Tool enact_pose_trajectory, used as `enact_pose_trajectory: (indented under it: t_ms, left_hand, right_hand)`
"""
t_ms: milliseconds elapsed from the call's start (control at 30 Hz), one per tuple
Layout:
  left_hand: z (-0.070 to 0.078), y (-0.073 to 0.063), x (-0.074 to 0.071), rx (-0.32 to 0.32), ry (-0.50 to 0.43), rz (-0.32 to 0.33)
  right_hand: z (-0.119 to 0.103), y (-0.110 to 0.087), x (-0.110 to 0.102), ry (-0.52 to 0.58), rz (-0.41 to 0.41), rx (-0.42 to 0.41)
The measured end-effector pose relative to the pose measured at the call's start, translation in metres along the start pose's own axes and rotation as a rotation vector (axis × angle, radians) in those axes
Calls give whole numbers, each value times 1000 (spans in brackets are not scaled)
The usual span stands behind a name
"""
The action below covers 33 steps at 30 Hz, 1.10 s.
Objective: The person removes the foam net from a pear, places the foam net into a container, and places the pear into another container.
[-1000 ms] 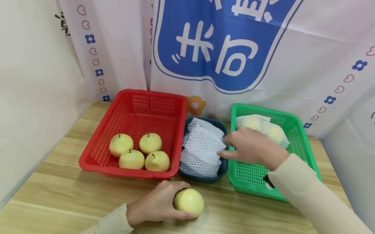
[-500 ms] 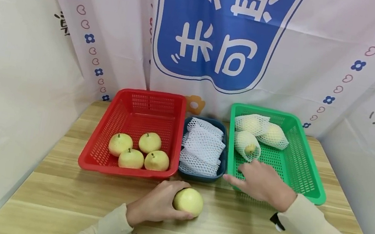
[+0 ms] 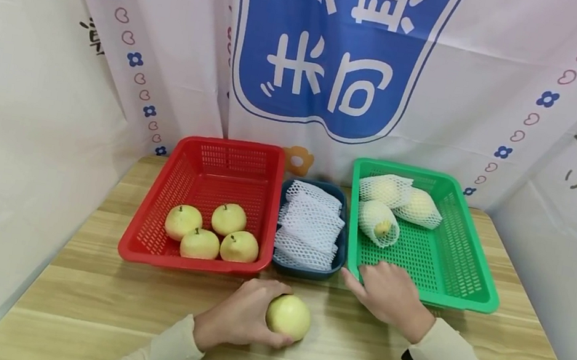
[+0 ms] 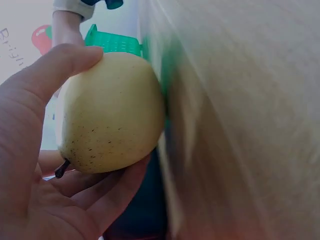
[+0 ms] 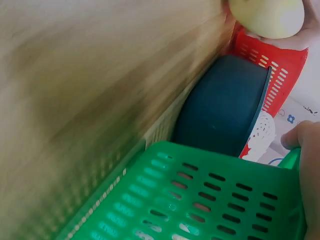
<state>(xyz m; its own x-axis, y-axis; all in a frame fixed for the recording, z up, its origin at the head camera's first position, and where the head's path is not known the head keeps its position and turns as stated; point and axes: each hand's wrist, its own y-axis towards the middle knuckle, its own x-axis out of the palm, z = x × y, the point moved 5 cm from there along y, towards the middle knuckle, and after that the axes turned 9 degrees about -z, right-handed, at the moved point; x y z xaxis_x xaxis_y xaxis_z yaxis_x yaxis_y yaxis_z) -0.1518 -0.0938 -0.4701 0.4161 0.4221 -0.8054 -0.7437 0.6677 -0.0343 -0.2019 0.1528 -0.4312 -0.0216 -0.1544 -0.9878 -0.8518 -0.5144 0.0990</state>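
One pear (image 3: pixel 289 317) sits in my left grip (image 3: pixel 240 316), which is grasping it from the left: the fingers curl along its far side, the thumb presses its near side, and the right part is uncovered. On the left wrist view I see the stem (image 4: pixel 61 169) pointing back towards the palm, with dark specks on the skin near it. The pear is low at the wooden surface (image 3: pixel 95 313); I cannot tell whether its underside touches. It lies just in front of the dark blue container (image 3: pixel 308 274), which holds white foam nets (image 3: pixel 310 224).

My right grip (image 3: pixel 385 297) is well apart from that pear. It lies over the near left corner of the green basket (image 3: pixel 463 302), its thumb stretched out to the left. I cannot tell whether it grasps the rim or only rests there.

In the green basket, three netted pears (image 3: pixel 376 221) lie together towards the far left. The red basket (image 3: pixel 164 260) stands left of the container, with four bare pears (image 3: pixel 200 246) in its near half.
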Motion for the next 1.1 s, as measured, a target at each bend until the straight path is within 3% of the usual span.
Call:
enact_pose_trajectory:
  t_ms: [133,267,467,633,733,867,967,1100]
  left_hand:
    - [14,-6,-11,16,109,-34]
    - [33,-16,-39,31,221,-73]
    - [58,-27,-103,47,422,-81]
    - [59,-24,-165,-12,525,-66]
    - [48,-17,-199,-62,558,-36]
    - [17,-5,-232,-152,571,-27]
    - [-13,5,-243,-202,574,-46]
    - [-56,17,-245,-281,569,-101]
  right_hand:
    - [-1,0,1,-49,30,-4]
    - [-2,0,0,-60,40,-13]
    - [-3,-1,-1,-66,56,-26]
    - [-3,-1,-1,-71,57,-18]
    - [-1,-1,0,-70,52,-7]
    - [0,-1,2,-70,43,2]
    - [1,0,4,-76,43,6]
    - [1,0,5,-79,59,1]
